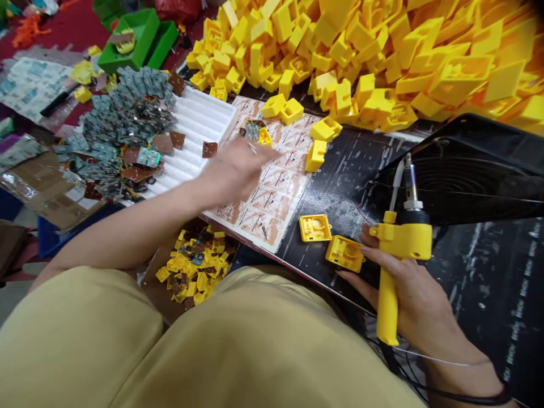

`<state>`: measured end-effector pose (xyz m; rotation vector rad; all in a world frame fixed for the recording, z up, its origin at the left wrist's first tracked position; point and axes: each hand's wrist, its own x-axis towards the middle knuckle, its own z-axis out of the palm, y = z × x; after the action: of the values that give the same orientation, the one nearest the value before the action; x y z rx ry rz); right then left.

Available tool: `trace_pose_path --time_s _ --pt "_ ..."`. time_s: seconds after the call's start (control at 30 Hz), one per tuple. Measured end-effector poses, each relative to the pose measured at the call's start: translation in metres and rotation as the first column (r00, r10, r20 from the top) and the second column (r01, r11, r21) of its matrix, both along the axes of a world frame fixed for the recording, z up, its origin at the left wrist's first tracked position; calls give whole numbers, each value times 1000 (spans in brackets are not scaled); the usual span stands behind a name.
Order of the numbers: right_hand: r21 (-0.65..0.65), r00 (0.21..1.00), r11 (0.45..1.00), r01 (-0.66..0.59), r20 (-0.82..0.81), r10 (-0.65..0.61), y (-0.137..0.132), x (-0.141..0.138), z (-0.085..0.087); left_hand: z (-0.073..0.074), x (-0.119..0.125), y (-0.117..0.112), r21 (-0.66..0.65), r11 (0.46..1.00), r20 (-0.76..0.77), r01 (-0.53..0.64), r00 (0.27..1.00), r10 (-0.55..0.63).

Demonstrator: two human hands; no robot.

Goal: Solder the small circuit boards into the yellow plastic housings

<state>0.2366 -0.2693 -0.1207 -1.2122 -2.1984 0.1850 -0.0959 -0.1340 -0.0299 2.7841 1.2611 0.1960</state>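
Observation:
My right hand (419, 300) holds a yellow soldering gun (389, 294) with its metal tip pointing away from me. Thumb and fingertips of that hand also reach the edge of an open yellow plastic case half (342, 253) on the table. Just left of it lies a second open case half (314, 228). My left hand (236, 170) is smeared by motion above a printed sheet, its finger positions unclear. Right beyond its fingers are a small yellow case (264, 136) and a grey component (252, 132); whether the hand touches them I cannot tell.
A large heap of yellow cases (340, 45) covers the back of the table. Grey battery-holder-like parts (127, 107) are piled at left beside white ridged foam (198, 113). A black fan-like unit (463, 170) stands at right. Below the edge, a box holds yellow pieces (199, 266).

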Motion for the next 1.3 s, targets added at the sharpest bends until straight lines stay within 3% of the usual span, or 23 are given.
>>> trace_pose_path --time_s 0.03,0.07,0.13,0.2,0.3,0.43,0.6,0.67,0.77,0.83,0.93,1.0,1.07,1.17,1.3 --pt "9 1000 1000 -10 13 10 2 -1 1 0 -21 13 49 988 2 -148 989 148" --pt "17 999 999 -30 26 29 5 -2 3 -2 -40 27 81 972 -14 -221 975 223" --pt "30 996 997 -78 38 77 13 -8 7 -9 -72 49 124 953 -81 -277 954 288" --pt "33 989 989 -142 38 140 23 -17 13 -20 -86 60 132 952 -185 -277 936 299" --pt "37 972 972 -232 41 231 38 -35 19 -30 -81 61 196 934 -298 -300 889 348" --pt "41 949 950 -310 63 308 48 -53 22 -20 -69 51 197 940 -319 -279 888 331" --pt "71 957 957 -282 96 275 41 -50 23 7 -77 33 63 887 -25 -457 888 459" --pt "75 964 965 -253 100 245 35 -45 22 15 -76 20 58 876 106 -479 876 471" --pt "100 975 972 -211 94 202 28 -43 17 12 -60 -1 48 942 218 -332 924 314" --pt "121 983 977 -173 80 165 24 -45 13 1 -41 -15 40 992 234 -119 966 106" --pt "126 992 985 -114 68 106 20 -48 11 -23 -7 -33 34 994 128 106 986 -109" --pt "129 995 988 -90 54 84 17 -46 15 -36 13 -42 -3 987 83 161 983 -161" --pt "150 998 986 -66 15 65 13 -40 25 -42 27 -47 -68 982 131 179 977 -169" --pt "213 997 977 -19 -64 34 7 -29 43 -43 38 -47 -146 975 215 168 967 -135" --pt "227 995 973 -28 -85 48 -1 -17 62 -37 43 -45 -178 966 172 190 972 -160"
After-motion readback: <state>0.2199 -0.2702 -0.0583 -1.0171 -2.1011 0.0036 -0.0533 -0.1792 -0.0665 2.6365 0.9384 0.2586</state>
